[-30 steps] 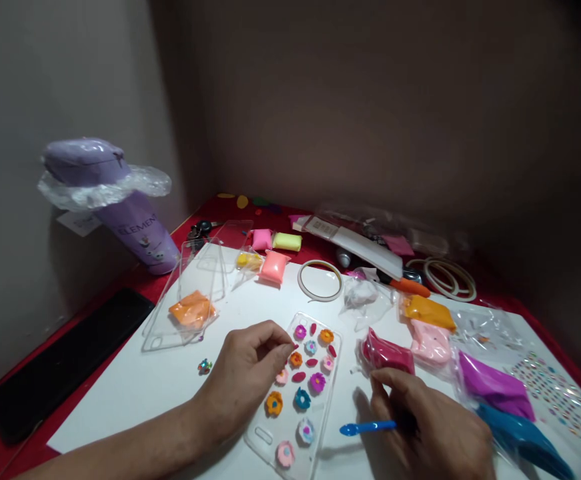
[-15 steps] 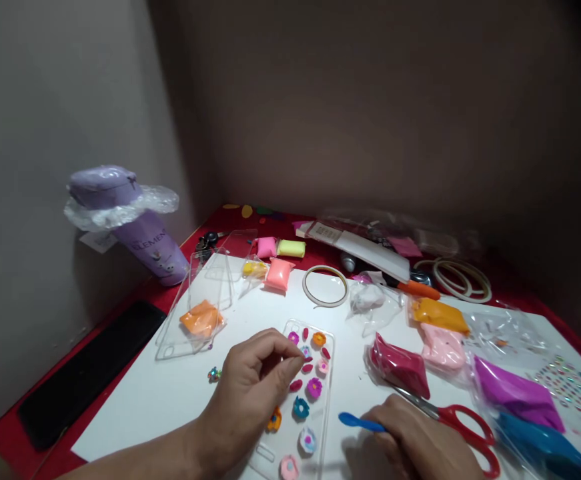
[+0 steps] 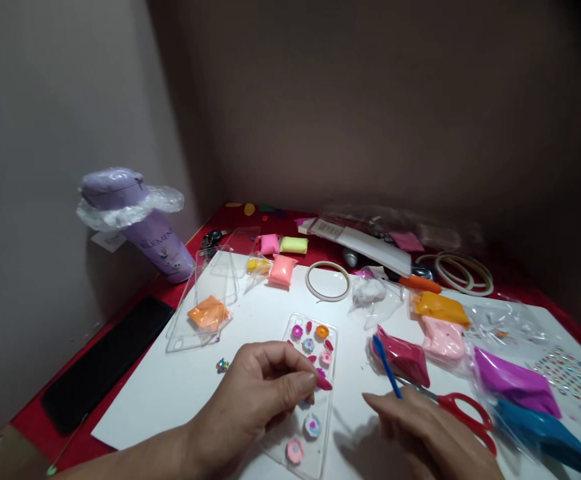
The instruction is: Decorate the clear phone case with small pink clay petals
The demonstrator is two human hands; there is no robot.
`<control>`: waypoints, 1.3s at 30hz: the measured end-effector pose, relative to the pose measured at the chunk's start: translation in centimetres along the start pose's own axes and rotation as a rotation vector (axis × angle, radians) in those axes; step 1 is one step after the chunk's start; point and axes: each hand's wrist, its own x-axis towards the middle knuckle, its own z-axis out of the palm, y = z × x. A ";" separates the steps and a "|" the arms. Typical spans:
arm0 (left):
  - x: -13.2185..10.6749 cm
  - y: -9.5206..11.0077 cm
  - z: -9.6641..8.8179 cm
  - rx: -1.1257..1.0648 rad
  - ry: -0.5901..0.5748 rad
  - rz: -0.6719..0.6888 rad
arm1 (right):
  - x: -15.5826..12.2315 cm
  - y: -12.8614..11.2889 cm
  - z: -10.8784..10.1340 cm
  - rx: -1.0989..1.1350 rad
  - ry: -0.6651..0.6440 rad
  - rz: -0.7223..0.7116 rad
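Observation:
Over a clear phone case (image 3: 322, 405), my left hand (image 3: 265, 393) is closed, pinching a small crimson clay petal (image 3: 324, 383) between thumb and fingertips. Clay flowers, such as a pale blue one (image 3: 312, 425), a pink one (image 3: 295, 451) and an orange one (image 3: 322, 331), sit on the case among small crimson petals. Part of the case is hidden behind the left hand. To the right of the case, my right hand (image 3: 430, 427) holds a blue clay tool (image 3: 387, 367), its flat tip pointing up and its index finger stretched out toward the case.
Red-handled scissors (image 3: 465, 407) lie beside the right hand, near a crimson clay packet (image 3: 403, 360). More packets, gem stickers (image 3: 575, 380) and a tape roll (image 3: 327, 281) are around. Spare clear cases (image 3: 175, 340), a black phone (image 3: 110, 360) and a purple tumbler (image 3: 157, 243) stand left.
The crimson petal now shows at my left fingertips, and that hand has shifted slightly right and down. The blue tool has swung from lying sideways to pointing upward. The view has shifted slightly.

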 end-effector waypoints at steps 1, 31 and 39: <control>0.0 0.0 0.1 -0.051 -0.014 -0.036 | 0.2 -0.4 0.2 0.019 0.001 0.034; 0.1 -0.8 0.3 0.151 0.022 0.056 | 2.8 -2.9 0.6 0.327 -0.275 0.537; 0.6 -1.0 -0.9 0.611 0.214 0.528 | 2.2 -2.3 0.9 0.132 -0.312 0.162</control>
